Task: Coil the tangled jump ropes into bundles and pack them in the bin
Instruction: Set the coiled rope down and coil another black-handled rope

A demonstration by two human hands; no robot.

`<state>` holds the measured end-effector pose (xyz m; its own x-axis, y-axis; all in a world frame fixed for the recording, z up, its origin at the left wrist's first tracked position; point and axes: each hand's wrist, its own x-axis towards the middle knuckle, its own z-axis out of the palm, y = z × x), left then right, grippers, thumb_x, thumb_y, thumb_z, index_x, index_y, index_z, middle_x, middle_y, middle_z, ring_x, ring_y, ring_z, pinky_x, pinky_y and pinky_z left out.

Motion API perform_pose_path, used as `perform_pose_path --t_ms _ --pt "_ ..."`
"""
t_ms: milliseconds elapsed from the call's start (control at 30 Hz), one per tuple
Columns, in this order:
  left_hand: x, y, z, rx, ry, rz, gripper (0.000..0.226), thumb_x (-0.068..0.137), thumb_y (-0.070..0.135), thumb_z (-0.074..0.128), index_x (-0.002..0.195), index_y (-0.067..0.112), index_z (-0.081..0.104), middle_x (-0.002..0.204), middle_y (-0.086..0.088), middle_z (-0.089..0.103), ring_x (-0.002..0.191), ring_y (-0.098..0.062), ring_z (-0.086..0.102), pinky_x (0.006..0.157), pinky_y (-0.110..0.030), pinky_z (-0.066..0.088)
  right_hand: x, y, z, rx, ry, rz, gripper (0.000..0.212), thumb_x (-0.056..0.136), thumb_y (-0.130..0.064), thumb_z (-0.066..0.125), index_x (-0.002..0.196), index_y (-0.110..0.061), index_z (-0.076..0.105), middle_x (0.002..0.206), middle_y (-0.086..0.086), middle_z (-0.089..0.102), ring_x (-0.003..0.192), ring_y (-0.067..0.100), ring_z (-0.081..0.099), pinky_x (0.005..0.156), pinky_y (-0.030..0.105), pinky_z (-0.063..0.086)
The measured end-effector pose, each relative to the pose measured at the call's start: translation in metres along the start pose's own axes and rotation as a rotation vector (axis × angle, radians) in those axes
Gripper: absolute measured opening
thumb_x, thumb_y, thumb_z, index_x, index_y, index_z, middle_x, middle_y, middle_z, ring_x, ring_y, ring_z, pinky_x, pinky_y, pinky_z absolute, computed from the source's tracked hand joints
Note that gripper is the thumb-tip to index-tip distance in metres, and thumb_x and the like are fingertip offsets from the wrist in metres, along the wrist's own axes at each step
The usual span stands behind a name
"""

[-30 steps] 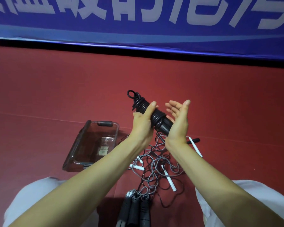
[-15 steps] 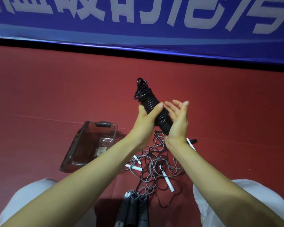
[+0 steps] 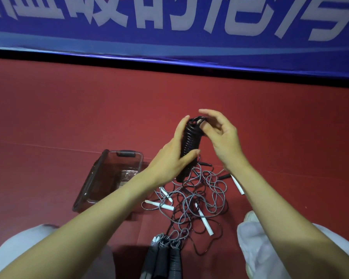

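— Above the red floor (image 3: 69, 117), what does the left hand (image 3: 175, 158) hold?
— The black bundle (image 3: 190, 141), coiled tight and nearly upright. Fingers and thumb wrap round its middle.
— And the right hand (image 3: 224, 141)?
— Its curled fingers pinch the loops at the bundle's top end, forefinger arched over.
— The bin (image 3: 101, 178)?
— On the floor, left of the hands. Just beside it lies a grey tangle (image 3: 199, 194) with white handles (image 3: 205, 222); dark handles (image 3: 163, 256) lie nearer the person's knees.

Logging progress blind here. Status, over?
Left grip holds black rope bundle. Right grip pinches its top loops. Bin open at left; grey tangle on floor underneath.
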<state>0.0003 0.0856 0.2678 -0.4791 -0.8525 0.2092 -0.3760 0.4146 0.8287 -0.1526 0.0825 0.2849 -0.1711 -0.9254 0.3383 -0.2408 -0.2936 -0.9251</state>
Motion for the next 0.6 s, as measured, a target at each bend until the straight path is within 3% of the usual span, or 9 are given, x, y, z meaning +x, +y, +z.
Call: perform_pose_path --t_ms 67,167,233,333,433,533,600 --pt "0.002 -0.003 0.0 -0.021 0.005 -0.013 0.077 0.085 0.039 0.055 0.14 0.057 0.004 0.112 -0.008 0.066 0.083 -0.024 0.07 0.08 -0.049 0.056 0.001 0.002 -0.004 -0.035 -0.008 -0.03 0.031 0.093 -0.003 0.059 0.086 -0.033 0.062 0.091 -0.012 0.065 0.084 -0.007 0.058 0.088 0.031 0.047" --pt "0.002 -0.003 -0.003 -0.063 -0.038 -0.044 0.069 0.085 0.023 0.059 0.134 0.049 0.018 0.098 -0.013 0.066 0.076 -0.03 0.067 0.078 -0.05 0.055 0.003 0.003 -0.008 -0.035 -0.018 -0.079 0.028 0.092 -0.007 0.061 0.076 -0.03 0.064 0.074 -0.018 0.063 0.072 -0.007 0.055 0.075 0.019 0.043" --pt "0.004 -0.004 -0.003 -0.161 -0.071 -0.103 0.064 0.079 0.018 0.06 0.127 0.045 0.028 0.1 -0.015 0.063 0.078 -0.034 0.066 0.079 -0.05 0.056 0.003 0.003 -0.009 -0.052 -0.015 -0.057 0.027 0.091 -0.013 0.063 0.072 -0.031 0.065 0.068 -0.019 0.062 0.07 -0.004 0.053 0.074 0.02 0.04" --pt "0.004 -0.006 0.003 -0.435 -0.108 -0.216 0.049 0.073 0.025 0.066 0.112 0.032 0.037 0.105 -0.008 0.058 0.082 -0.022 0.061 0.076 -0.034 0.055 0.003 0.008 -0.007 -0.085 -0.08 0.039 0.019 0.086 -0.022 0.07 0.068 -0.027 0.069 0.062 -0.013 0.062 0.063 0.005 0.052 0.069 0.027 0.042" --pt "0.005 -0.007 0.02 -0.596 -0.074 -0.325 0.03 0.089 0.038 0.064 0.109 0.021 0.048 0.101 -0.001 0.057 0.091 -0.017 0.056 0.079 -0.032 0.047 0.003 0.013 -0.004 -0.128 -0.088 0.1 0.018 0.084 -0.028 0.073 0.067 -0.024 0.072 0.062 -0.01 0.066 0.062 0.003 0.055 0.07 0.029 0.045" --pt "0.008 -0.014 0.028 -0.515 -0.04 -0.29 0.023 0.097 0.031 0.055 0.117 0.021 0.052 0.098 0.001 0.058 0.088 -0.014 0.056 0.084 -0.034 0.048 0.001 0.016 -0.006 -0.147 -0.025 0.151 0.023 0.085 -0.029 0.071 0.063 -0.024 0.071 0.065 -0.003 0.068 0.065 0.006 0.057 0.072 0.033 0.047" --pt "0.008 -0.018 0.029 -0.402 -0.079 -0.241 0.027 0.096 0.03 0.056 0.122 0.023 0.051 0.096 0.005 0.058 0.083 -0.007 0.055 0.083 -0.027 0.045 0.0 0.014 -0.006 -0.113 0.053 0.194 0.025 0.086 -0.027 0.07 0.061 -0.022 0.07 0.063 0.002 0.065 0.063 0.008 0.055 0.07 0.031 0.045"
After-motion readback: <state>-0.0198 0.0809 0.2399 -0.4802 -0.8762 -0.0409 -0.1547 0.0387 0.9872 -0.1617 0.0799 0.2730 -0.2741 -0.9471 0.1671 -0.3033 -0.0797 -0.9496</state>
